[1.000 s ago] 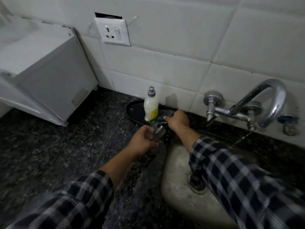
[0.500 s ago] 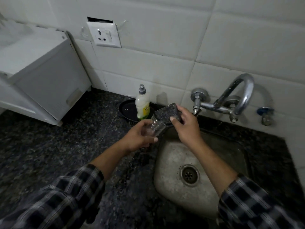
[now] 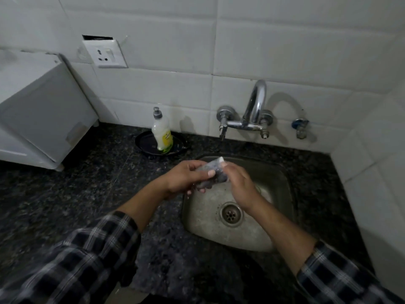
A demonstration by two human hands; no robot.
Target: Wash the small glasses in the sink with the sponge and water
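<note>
Glass: you hold the glass (image 3: 200, 168) in the air in your left hand (image 3: 186, 179), above the sink's (image 3: 285, 172) left edge.
Left grip: your fingers and thumb are curled round the glass, clenched on it.
Right grip: your right hand (image 3: 240, 186) grasps the sponge (image 3: 217, 173) and presses it against the glass. I cannot tell whether it reaches inside.
Slip: a wet, soapy glass may slide out of your left grip if the scrubbing twists it.
Drop: a fall would likely land on the steel basin or the stone worktop (image 3: 65, 194), and either could chip the glass.
Squeeze: forcing the sponge in against a tight hold could crack thin glass.
Tap: the tap (image 3: 255, 106) is behind the glass, so lifting it carelessly to rinse risks a knock.
Water: I cannot tell whether it is running.
</note>
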